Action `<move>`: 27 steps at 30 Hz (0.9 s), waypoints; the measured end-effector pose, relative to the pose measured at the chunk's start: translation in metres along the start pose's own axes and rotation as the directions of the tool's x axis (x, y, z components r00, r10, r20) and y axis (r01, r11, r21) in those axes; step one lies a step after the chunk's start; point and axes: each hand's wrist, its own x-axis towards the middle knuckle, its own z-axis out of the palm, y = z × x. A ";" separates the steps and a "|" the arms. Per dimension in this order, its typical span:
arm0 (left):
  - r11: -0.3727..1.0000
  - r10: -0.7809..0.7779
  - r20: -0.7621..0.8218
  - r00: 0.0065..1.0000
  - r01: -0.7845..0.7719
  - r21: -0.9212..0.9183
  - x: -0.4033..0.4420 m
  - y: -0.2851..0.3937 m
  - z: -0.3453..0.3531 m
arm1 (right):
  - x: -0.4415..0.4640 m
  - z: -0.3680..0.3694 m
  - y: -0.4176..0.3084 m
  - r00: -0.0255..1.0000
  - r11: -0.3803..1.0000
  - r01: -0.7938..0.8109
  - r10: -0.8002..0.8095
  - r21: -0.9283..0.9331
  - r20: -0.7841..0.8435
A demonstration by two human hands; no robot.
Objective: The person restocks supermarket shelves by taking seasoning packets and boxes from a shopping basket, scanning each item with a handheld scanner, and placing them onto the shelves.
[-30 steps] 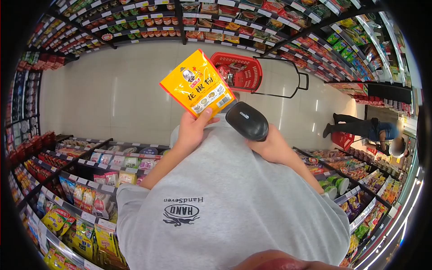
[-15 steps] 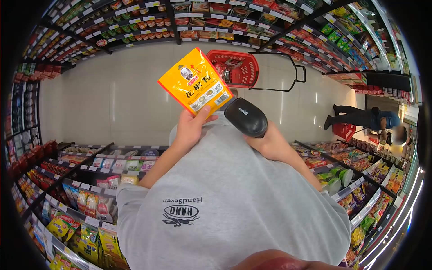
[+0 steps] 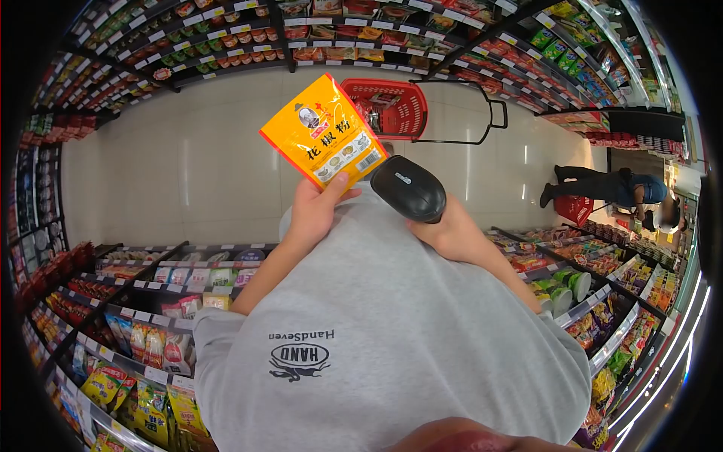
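Note:
My left hand (image 3: 318, 207) grips the lower edge of a yellow packet of Sichuan pepper powder (image 3: 312, 120), thumb on the front. The packet is tilted, its printed front up, with a barcode near its lower right corner. My right hand (image 3: 450, 227) is closed around a black handheld barcode scanner (image 3: 409, 188). The scanner's head is right beside the barcode corner; whether they touch I cannot tell. The scanner's grip and most of my right fingers are hidden beneath it.
Beyond the packet, a red shopping basket (image 3: 399, 111) with a black handle (image 3: 493, 113) stands on the tiled floor, with packages inside. Stocked shelves (image 3: 361, 36) line the far side; more shelves (image 3: 158, 316) flank my body. Another person (image 3: 625, 190) stands at right beside a red basket (image 3: 574, 209).
Both hands, the packet and the scanner appear slightly higher and further left, much as the surroundings shift in view. Both holds stay the same.

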 end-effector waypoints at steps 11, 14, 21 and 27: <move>1.000 -0.010 -0.004 1.000 0.010 0.014 -0.001 0.001 0.002 | 0.003 0.000 -0.001 0.999 0.998 -0.033 0.033 -0.049 0.007; 1.000 -0.018 -0.008 1.000 0.018 0.023 -0.001 0.002 0.002 | 0.003 0.000 -0.002 1.000 0.999 -0.022 0.021 -0.031 -0.011; 0.999 -0.031 0.010 0.999 0.030 0.031 0.001 0.000 0.001 | 0.005 0.000 -0.001 0.999 0.999 -0.045 0.046 -0.023 0.000; 0.999 -0.042 0.011 0.999 0.041 0.032 0.001 -0.001 -0.001 | 0.005 0.000 -0.002 0.999 0.998 -0.047 0.047 -0.031 -0.002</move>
